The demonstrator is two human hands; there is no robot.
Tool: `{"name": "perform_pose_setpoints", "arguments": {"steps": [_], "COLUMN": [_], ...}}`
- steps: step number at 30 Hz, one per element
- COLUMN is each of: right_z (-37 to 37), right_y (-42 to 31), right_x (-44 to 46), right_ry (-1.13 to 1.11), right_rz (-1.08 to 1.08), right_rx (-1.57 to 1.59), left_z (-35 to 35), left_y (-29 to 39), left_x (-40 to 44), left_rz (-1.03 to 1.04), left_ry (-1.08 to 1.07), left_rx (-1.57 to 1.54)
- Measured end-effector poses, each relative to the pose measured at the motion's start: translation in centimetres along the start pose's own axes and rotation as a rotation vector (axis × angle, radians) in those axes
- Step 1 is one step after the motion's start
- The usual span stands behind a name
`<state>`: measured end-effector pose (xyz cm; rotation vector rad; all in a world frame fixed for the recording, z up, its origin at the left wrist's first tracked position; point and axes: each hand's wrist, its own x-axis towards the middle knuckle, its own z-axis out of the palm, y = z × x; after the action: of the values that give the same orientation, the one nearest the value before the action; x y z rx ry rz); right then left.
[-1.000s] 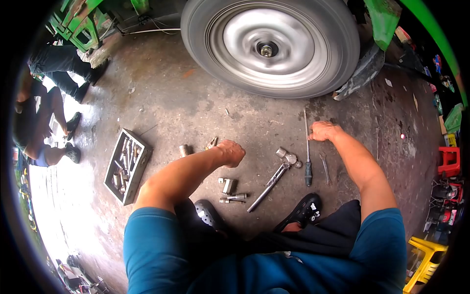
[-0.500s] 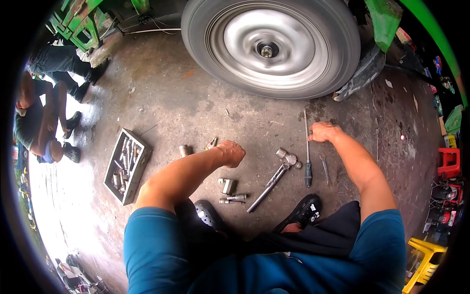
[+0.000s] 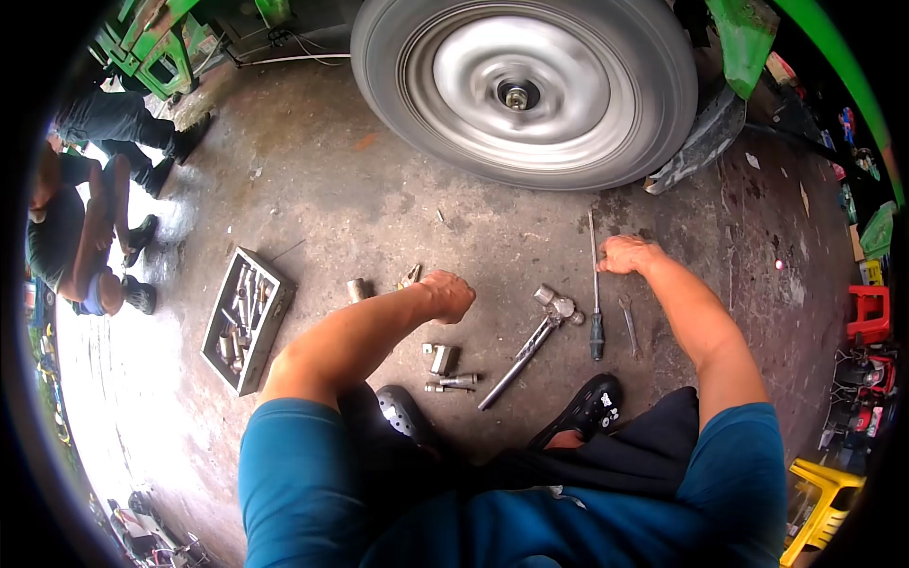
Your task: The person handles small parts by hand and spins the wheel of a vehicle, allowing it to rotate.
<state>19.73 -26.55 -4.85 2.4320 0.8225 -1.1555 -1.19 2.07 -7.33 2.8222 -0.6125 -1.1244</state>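
Observation:
My left hand [image 3: 449, 295] is curled closed above the floor, its palm and fingertips turned out of sight. Small metal parts [image 3: 410, 276] lie just behind it, beside a metal socket [image 3: 358, 290]. My right hand [image 3: 625, 254] has its fingers bent inward, at the shaft of a long screwdriver [image 3: 597, 331]; I cannot tell whether it touches the shaft. To the right of the screwdriver is a small wrench [image 3: 629, 325]. Between my hands rests a ball-peen hammer [image 3: 530, 346]. Nearer my feet are a metal block [image 3: 441, 359] and socket pieces [image 3: 452, 383].
A blurred wheel [image 3: 521, 161] faces me at the top, between green machine parts [image 3: 743, 43]. A tray [image 3: 254, 372] of sockets stands at left. Beyond it a person [image 3: 71, 232] sits low, near another person's legs [image 3: 142, 128]. Yellow [image 3: 822, 506] and red [image 3: 866, 315] items line the right.

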Motion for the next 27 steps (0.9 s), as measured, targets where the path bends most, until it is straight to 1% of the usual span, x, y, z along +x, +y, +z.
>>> {"name": "perform_pose_setpoints", "arguments": {"steps": [7, 11, 16, 23, 27], "right_z": [0.1, 0.2, 0.2, 0.4, 0.2], "right_y": [-0.1, 0.0, 0.1, 0.3, 0.1], "right_x": [0.0, 0.0, 0.2, 0.3, 0.1], "right_ry": [-0.003, 0.042, 0.047, 0.045, 0.045], "right_rz": [0.008, -0.007, -0.026, -0.038, -0.044], "right_rx": [0.006, 0.005, 0.006, -0.007, -0.005], "left_z": [0.3, 0.2, -0.9, -0.5, -0.7], "left_y": [0.0, -0.2, 0.4, 0.2, 0.3], "left_x": [0.0, -0.1, -0.6, -0.4, -0.3], "left_rz": [0.001, 0.001, -0.024, -0.017, -0.025], "left_ry": [0.001, 0.021, -0.026, -0.029, -0.072], "left_rx": [-0.008, -0.018, -0.02, -0.022, -0.003]}}
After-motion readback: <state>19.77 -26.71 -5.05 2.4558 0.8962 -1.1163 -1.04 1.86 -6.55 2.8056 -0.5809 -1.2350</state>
